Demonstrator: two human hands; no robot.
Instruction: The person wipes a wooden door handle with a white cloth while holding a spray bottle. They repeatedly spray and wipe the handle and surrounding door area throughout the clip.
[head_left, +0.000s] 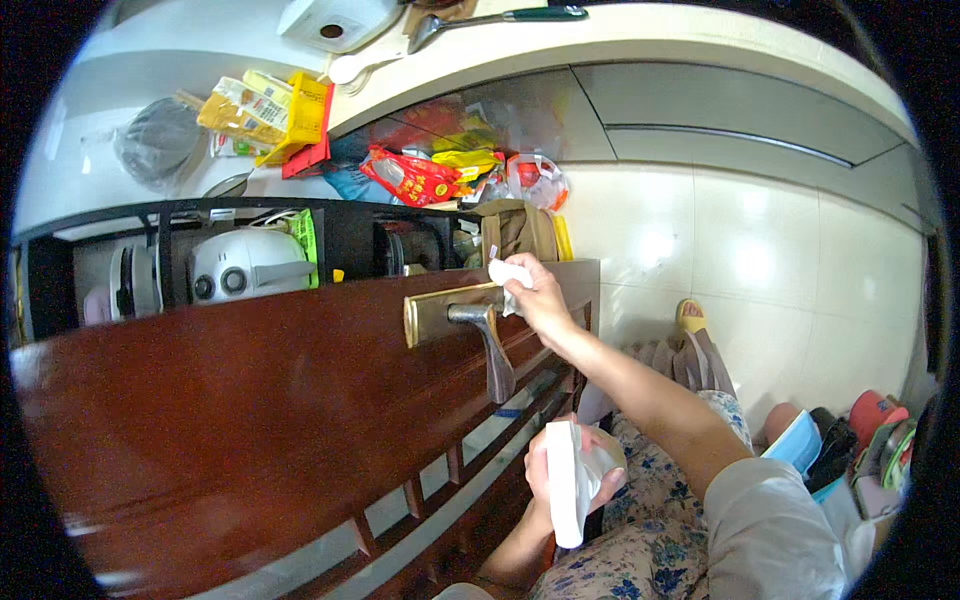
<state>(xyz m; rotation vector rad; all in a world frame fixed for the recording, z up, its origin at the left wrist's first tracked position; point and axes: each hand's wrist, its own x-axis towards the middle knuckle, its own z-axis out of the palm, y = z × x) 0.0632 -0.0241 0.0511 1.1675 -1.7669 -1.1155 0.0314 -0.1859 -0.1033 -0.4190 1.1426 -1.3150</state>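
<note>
A dark reddish-brown wooden door (225, 420) with slatted panes stands before me. Its metal lock plate (429, 315) carries a lever handle (491, 352). My right hand (536, 296) pinches a crumpled white tissue or cloth (513, 274) against the far end of the plate, beside the handle. Lower down, near my lap, my left hand (544, 469) is closed around a white object (564, 487), flat on one side, with a translucent rounded part (606, 454); I cannot tell exactly what it is.
Beyond the door, a black rack (172, 255) holds a white appliance (247, 262). Plastic bags (420, 176) and a brown bag (521, 232) stand near the grey cabinets (675, 112). Several shoes (874, 416) lie at the right on the tiled floor (750, 247).
</note>
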